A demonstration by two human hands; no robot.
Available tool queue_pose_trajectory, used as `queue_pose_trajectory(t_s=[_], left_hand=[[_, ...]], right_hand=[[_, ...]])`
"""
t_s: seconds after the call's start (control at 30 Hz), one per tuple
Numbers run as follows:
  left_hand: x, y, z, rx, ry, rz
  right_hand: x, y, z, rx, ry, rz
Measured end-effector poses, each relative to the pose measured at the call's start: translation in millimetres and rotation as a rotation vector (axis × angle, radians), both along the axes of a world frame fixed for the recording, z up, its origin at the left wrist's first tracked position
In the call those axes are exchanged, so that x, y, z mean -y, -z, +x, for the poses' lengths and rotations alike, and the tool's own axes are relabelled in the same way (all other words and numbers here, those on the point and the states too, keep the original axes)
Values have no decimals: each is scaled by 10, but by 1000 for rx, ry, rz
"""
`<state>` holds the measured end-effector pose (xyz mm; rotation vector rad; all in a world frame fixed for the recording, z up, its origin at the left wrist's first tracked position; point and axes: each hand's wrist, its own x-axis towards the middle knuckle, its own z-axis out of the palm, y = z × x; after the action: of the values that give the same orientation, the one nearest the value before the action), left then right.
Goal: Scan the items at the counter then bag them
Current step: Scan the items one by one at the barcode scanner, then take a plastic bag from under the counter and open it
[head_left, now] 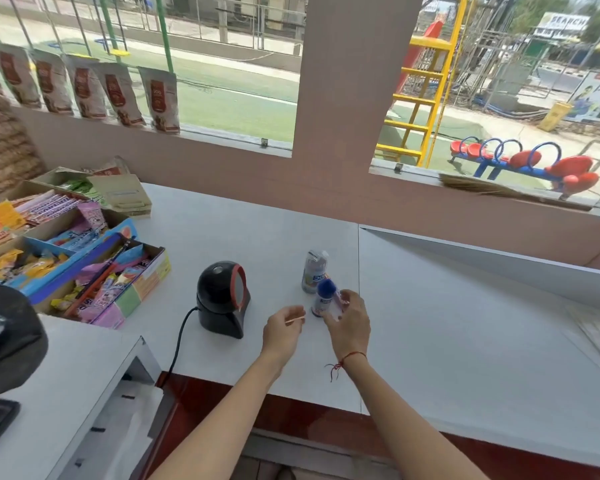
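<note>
Head cam: both hands were out over the white counter, just right of the black barcode scanner.

Right hand was curled around the near small bottle, fingers wrapped on its right side, bottle upright on the counter or barely off it; can't tell which. Left hand was half closed, thumb and forefinger pinching something thin and pale; too small to name.

Second item, a clear bottle w/ white cap, stood upright just behind the near one, touching or nearly so.

Step in hand looked like pickup of the near bottle for scanning. To do it well, prob.: lift straight up so it doesn't knock the bottle behind, then turn the label side w/ the barcode toward the scanner's red-rimmed window, which faces right, toward the bottles. Keep fingers off the code.

Near bottle: small, whitish body, blue-and-white label, dark blue fuzzy-looking cap, some pink at its right side under the fingers. Text unreadable. Far bottle: taller, see-through, blue lettering low on the label.

No bag was clearly in view.
</note>
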<state>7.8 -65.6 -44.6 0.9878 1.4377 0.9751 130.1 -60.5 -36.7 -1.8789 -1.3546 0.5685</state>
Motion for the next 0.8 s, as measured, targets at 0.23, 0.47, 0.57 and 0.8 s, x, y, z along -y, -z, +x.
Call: queue_pose_trajectory(t_s=[0.23, 0.47, 0.57, 0.8], left_hand=[[1459, -51, -858, -494, -123, 323], [2843, 150, -1896, -967, -306, 225], [3083, 178, -2105, -1012, -195, 69], [3351, 253, -2209, -1168, -76, -108]], right_hand=[[1245, 132, -806, -19, -253, 142], [2066, 355, -1945, 124, -766, -51], [2064, 384, -2326, 321, -871, -85], [2148, 458, -2724, 607, -786, -37]])
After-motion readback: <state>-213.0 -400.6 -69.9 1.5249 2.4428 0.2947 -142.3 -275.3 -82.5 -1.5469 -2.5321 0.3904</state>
